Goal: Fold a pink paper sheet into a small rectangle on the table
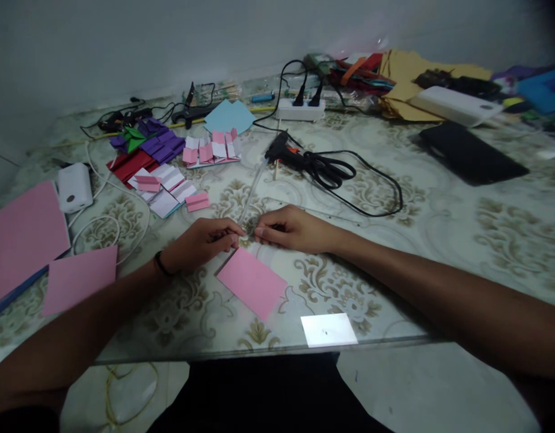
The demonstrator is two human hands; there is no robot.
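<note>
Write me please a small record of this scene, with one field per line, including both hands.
Left hand: fingers bent, near the upper corner of a pink sheet; grip unclear
Right hand: fingers curled, facing the left fingertips; grip unclear
Glue gun: lying beyond the right hand, its black cable looped beside it
Power strip: white, with two black plugs inserted
Folded paper: pink-and-white pieces and purple pieces, beyond the left hand
Surface: table with floral pattern

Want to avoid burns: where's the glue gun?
In the head view, the glue gun is just right of upper centre, between the right hand and the power strip.
</note>
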